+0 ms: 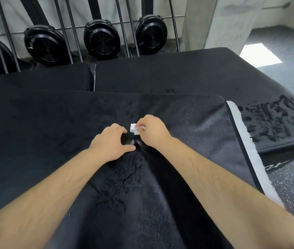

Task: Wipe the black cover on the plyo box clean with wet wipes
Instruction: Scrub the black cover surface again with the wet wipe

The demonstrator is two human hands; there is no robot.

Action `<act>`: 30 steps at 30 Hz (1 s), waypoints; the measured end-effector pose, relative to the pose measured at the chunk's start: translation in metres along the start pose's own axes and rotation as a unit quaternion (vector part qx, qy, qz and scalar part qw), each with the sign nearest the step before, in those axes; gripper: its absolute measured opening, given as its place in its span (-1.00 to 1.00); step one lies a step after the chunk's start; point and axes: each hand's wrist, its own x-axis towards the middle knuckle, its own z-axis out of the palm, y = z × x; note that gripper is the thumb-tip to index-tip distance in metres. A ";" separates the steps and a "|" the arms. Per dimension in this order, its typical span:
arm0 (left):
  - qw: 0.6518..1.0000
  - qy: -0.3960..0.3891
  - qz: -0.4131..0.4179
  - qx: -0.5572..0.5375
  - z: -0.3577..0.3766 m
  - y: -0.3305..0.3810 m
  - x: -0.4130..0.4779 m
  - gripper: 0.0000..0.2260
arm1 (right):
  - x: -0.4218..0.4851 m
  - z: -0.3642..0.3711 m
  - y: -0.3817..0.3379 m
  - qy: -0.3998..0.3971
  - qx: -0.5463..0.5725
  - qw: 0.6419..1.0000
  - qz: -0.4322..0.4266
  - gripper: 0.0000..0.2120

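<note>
My right hand [151, 131] pinches a small folded wet wipe [134, 129] between thumb and fingertips, low over the black cover [53, 132]; whether the wipe touches it I cannot tell. Just beside it, my left hand [109, 141] curls fingers and thumb round a pucker of that cover, drawing up a ridge that runs back toward me between my forearms. The cover lies spread under both hands and drapes what it sits on, so the plyo box itself is hidden. The risks begin at the pinch: the wipe is folded so small that only a corner would meet the fabric. A light grip could let it slip or roll into a wad as it drags on the textured surface. The left hand's hold is the next weak point. If it lets go or pulls harder, the loose cover could bunch and slide with the stroke instead of staying taut, leaving the hollow of the fold unwiped. Wet streaks [114, 186] already darken the cover near me, and a damp patch may mask what is left dirty. Further out, the white strip [241, 141] along the cover's right edge sits over the speckled floor [286, 186], and a strong tug could drag that edge down toward it.
</note>
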 end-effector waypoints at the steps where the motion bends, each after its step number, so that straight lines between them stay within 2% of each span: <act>1: 0.999 -0.032 0.000 -0.035 -0.001 -0.008 -0.005 -0.29 | -0.018 0.003 -0.001 -0.007 0.005 1.000 -0.030 -0.80; 4: 0.989 -0.121 0.024 -0.081 0.001 -0.019 -0.018 -0.19 | -0.034 -0.004 0.004 0.003 -0.008 0.996 -0.088 -0.81; 6: 0.990 -0.113 0.030 -0.074 0.006 -0.016 -0.026 -0.23 | -0.019 -0.012 0.008 0.004 -0.045 0.997 -0.060 -0.78; 8: 0.992 -0.104 0.024 -0.070 0.006 -0.008 -0.030 -0.26 | -0.003 -0.016 0.008 0.012 -0.041 0.999 0.005 -0.76; 10: 0.992 -0.105 0.012 -0.065 0.005 -0.007 -0.029 -0.25 | -0.007 -0.011 0.000 0.022 -0.031 0.999 0.030 -0.75; 12: 0.991 -0.110 -0.004 -0.072 0.006 -0.010 -0.029 -0.24 | -0.032 0.000 -0.009 0.010 -0.018 1.000 -0.014 -0.77; 16: 0.993 -0.101 0.028 -0.062 0.007 -0.008 -0.030 -0.27 | -0.070 0.002 -0.012 -0.010 -0.012 0.997 -0.082 -0.79; 19: 0.995 -0.100 0.018 0.014 0.001 0.003 -0.036 -0.30 | -0.042 -0.007 -0.016 -0.015 -0.077 0.995 -0.055 -0.77; 21: 0.994 -0.080 0.018 0.076 0.001 0.005 -0.043 -0.33 | -0.043 -0.002 -0.025 -0.009 -0.075 0.997 -0.026 -0.75; 26: 0.995 -0.095 0.040 0.015 0.013 -0.012 -0.067 -0.29 | -0.100 0.001 -0.023 -0.039 -0.012 0.995 -0.089 -0.82; 28: 0.995 -0.088 0.042 0.010 0.016 -0.016 -0.069 -0.29 | -0.082 -0.012 -0.011 -0.034 -0.033 0.997 -0.065 -0.80; 30: 0.995 -0.086 0.038 0.018 0.020 -0.015 -0.069 -0.31 | -0.062 -0.019 -0.001 -0.008 -0.045 0.999 0.001 -0.78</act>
